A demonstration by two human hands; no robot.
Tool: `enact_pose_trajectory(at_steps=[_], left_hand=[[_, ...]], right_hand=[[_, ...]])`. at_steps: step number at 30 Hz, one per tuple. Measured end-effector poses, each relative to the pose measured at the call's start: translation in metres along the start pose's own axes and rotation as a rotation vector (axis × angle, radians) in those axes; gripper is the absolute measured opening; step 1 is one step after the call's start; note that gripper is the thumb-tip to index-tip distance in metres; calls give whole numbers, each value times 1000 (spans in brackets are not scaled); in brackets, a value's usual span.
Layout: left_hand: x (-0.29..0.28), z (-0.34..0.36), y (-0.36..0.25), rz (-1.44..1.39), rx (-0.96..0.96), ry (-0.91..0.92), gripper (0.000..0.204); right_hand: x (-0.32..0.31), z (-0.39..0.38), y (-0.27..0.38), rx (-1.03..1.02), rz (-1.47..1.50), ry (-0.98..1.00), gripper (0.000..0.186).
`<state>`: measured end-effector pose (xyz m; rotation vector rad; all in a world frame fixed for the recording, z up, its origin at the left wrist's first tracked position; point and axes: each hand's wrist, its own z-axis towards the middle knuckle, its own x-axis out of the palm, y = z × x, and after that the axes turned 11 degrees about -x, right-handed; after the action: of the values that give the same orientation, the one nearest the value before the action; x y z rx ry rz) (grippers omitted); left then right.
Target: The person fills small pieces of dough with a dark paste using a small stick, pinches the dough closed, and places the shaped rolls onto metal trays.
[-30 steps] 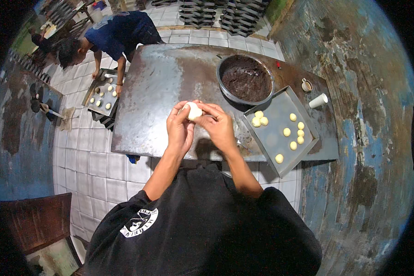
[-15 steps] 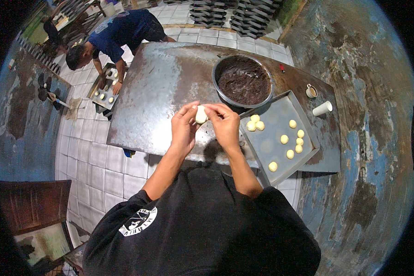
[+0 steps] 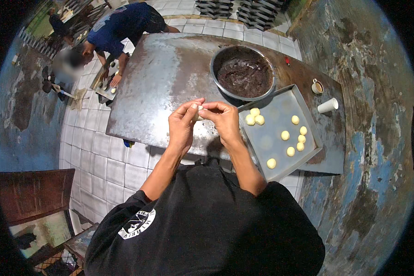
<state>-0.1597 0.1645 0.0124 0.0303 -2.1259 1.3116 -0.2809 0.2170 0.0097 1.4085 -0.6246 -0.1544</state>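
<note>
Between the fingertips of both hands is a small pale piece of dough [image 3: 198, 117], mostly covered by the fingers. My left hand [image 3: 183, 125] pinches it from one side, and my right hand [image 3: 223, 121] presses on it from the other, thumbs close together. Both hands hover over the near part of the metal table. Just beyond them stands a big metal bowl [image 3: 213, 79] holding dark brown crumbly filling [image 3: 244, 76]. To the right of my right hand lies a grey baking tray [image 3: 267, 142] with several round pale dough balls [image 3: 285, 135] on it.
The worn metal table [image 3: 147, 87] reaches away to the left. A cup of brown drink [image 3: 317, 86], a white cylinder [image 3: 328, 106] and a small red item [image 3: 287, 60] sit at its right. At far left a person [image 3: 110, 32] bends over another tray [image 3: 106, 87].
My fingers have closed further over the dough, so less of it shows. The view has shifted slightly. The person at far left still leans over the tray, with the head slightly moved.
</note>
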Motion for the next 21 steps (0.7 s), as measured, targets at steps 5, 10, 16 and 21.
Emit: enact_pose_trajectory(at_steps=[5, 10, 16, 21], left_hand=[[1, 14, 30, 37, 7, -171, 16], [4, 19, 35, -66, -120, -216, 18], [28, 6, 39, 103, -63, -153, 28], [22, 4, 40, 229, 61, 108, 32]], right_hand=[[2, -15, -23, -360, -436, -63, 16], [-5, -28, -18, -332, -272, -41, 23], [-16, -25, -3, -313, -574, -186, 17], [-31, -23, -14, -87, -108, -150, 12]])
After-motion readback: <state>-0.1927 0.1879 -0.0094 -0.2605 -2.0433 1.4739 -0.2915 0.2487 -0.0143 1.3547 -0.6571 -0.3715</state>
